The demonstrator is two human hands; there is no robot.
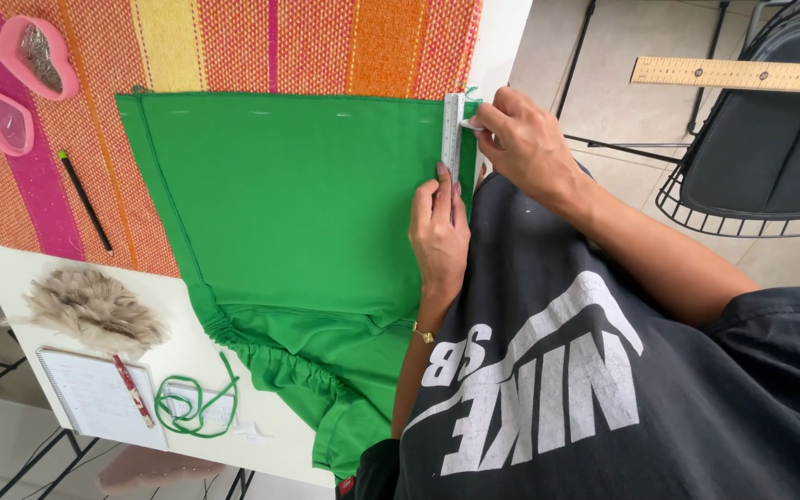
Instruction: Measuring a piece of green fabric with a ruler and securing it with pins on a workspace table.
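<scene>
We've got one green cloth on the table, left hand flat on a small ruler at its edge. Right hand pinches something white, can't tell what. Two pink heart boxes: one has pins, the other seems bare.

We see green fabric spread on the white bench over a striped woven mat. Left hand presses a small clear ruler flat along the fabric's edge; right hand pinches a small white marker at the ruler's top. Black pencil, notebook, green cord lie nearby.
</scene>
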